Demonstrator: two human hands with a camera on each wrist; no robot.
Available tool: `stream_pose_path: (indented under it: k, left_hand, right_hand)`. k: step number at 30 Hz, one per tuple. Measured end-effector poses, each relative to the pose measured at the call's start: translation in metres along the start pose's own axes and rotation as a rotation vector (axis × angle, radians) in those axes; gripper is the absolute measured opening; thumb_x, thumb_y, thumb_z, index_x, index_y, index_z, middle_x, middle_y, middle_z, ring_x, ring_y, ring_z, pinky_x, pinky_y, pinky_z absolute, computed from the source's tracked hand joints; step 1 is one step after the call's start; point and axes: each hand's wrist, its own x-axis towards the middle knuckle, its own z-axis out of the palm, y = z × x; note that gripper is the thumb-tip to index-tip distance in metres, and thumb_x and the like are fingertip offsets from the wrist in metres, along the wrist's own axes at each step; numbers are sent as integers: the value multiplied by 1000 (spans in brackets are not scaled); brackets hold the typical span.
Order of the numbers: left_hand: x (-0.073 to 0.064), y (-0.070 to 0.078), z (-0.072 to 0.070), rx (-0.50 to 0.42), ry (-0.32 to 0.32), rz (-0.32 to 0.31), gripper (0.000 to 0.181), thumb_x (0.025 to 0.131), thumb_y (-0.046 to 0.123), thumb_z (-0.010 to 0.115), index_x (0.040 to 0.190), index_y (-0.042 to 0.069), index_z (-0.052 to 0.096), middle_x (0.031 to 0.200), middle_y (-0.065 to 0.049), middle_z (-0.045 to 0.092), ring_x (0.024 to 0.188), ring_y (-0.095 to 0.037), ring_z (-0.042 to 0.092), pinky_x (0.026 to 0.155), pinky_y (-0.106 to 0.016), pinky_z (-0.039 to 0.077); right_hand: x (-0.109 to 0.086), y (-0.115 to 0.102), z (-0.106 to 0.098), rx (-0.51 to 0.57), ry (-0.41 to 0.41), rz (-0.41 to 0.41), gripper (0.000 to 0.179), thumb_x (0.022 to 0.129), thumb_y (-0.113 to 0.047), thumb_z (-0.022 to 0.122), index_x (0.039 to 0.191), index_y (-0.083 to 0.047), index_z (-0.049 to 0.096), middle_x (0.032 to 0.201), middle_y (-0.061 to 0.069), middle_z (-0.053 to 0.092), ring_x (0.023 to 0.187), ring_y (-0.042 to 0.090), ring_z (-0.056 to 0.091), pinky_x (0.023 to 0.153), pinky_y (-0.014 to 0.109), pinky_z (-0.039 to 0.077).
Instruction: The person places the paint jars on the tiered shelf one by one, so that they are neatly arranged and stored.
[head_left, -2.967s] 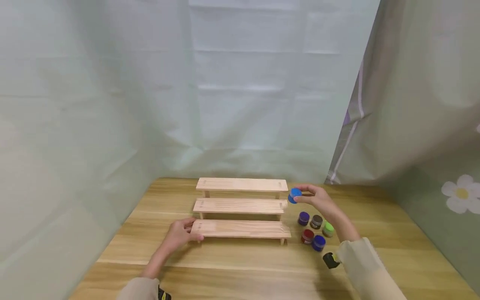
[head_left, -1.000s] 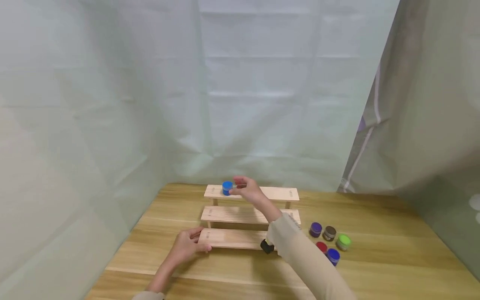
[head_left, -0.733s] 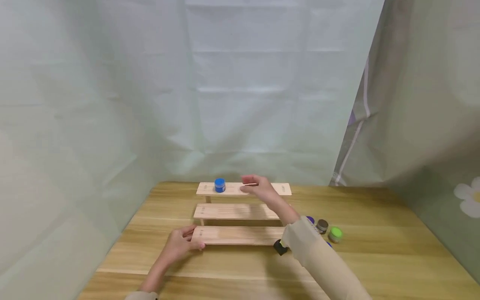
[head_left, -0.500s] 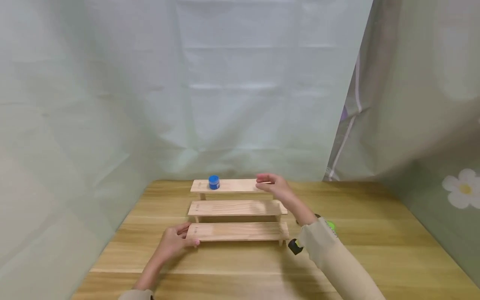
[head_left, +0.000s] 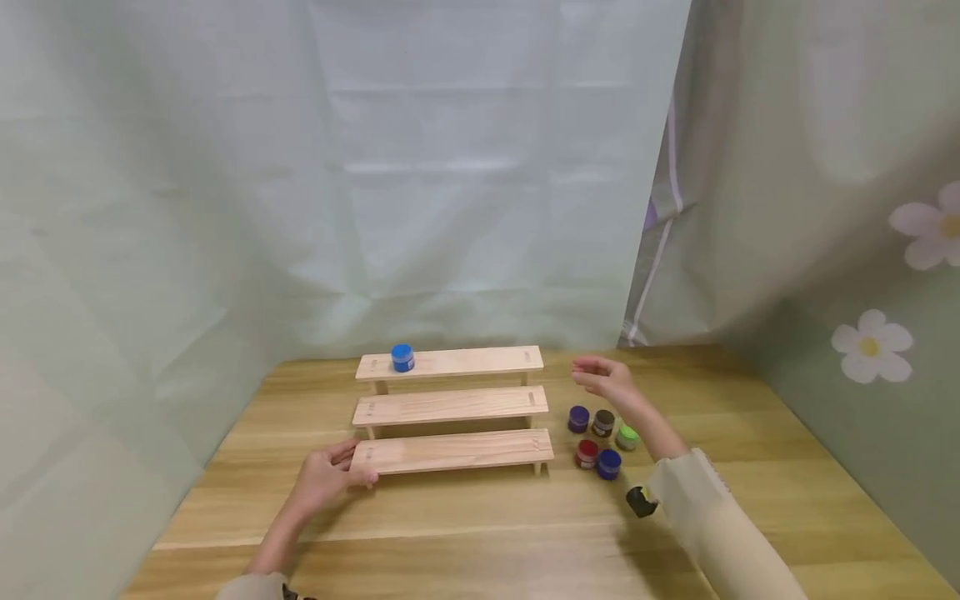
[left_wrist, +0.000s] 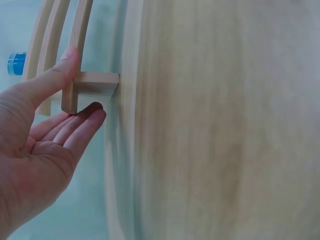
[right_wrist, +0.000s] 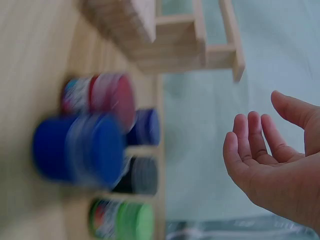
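Observation:
A three-step wooden display stand (head_left: 450, 406) rests on the table. At the left end of its lowest step, my left hand (head_left: 324, 481) grips the board; the left wrist view has the thumb on the board's front edge and the fingers around its end. One light-blue paint jar (head_left: 402, 358) stands upright near the left end of the top step. My right hand (head_left: 611, 385) hovers with relaxed fingers and nothing in them, right of the stand. Below it on the table are a purple jar (head_left: 578, 419), a dark jar (head_left: 603, 423), a green jar (head_left: 627, 437), a red jar (head_left: 587, 454) and a dark-blue jar (head_left: 609, 464).
The wooden table (head_left: 480, 542) has a pale cloth (head_left: 450, 208) hanging behind it. Another hanging cloth with printed flowers (head_left: 872, 346) borders the right side. A black strap piece (head_left: 642, 502) is at the right sleeve.
My right hand has carried the light-blue jar from the right to the top step, let go of it, and moved back right above the other jars. The left hand keeps its grip.

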Motion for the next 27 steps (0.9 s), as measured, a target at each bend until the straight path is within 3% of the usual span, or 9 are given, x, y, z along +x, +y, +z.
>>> stream_pose_path:
  k: [7,15,19,23,25,27]
  left_hand:
    - [2,2,-4,21,1,3,83,77,21,84,138,-16,42,139,-33,48,127,-43,52,90,-27,57]
    - [0,0,0,20,-7,-26,84,76,21,85,138,-15,41,140,-32,47,128,-43,51,91,-28,56]
    - [1,2,0,18,-15,-8,85,76,21,84,138,-17,40,140,-34,45,128,-45,51,92,-30,57]
    - [1,3,0,10,-16,-7,83,78,21,83,139,-16,40,141,-34,45,130,-44,49,92,-28,56]
    - [1,2,0,10,-16,-15,83,78,21,83,140,-15,40,142,-33,44,130,-44,48,93,-29,56]
    - [-1,1,1,10,-13,-26,83,78,22,83,140,-14,41,142,-32,45,131,-43,48,94,-29,56]
  right_hand:
    - [-10,21,-29,4,29,43,50,99,-15,56,142,6,42,144,29,46,127,32,55,114,47,39]
    - [-32,53,-53,-41,56,117,53,98,-15,57,143,7,40,145,30,44,107,7,60,113,45,42]
    - [-39,64,-58,-43,38,131,53,98,-12,56,143,9,37,146,31,41,117,21,59,113,47,41]
    - [-41,71,-61,-14,-1,148,55,98,-12,55,144,10,34,149,33,36,134,40,46,116,49,37]
    - [-41,76,-60,0,-16,161,57,97,-12,57,144,10,34,149,33,36,135,40,45,115,48,38]
    - [-43,80,-60,1,-21,173,58,96,-12,59,144,10,35,149,33,36,128,32,53,112,40,44]
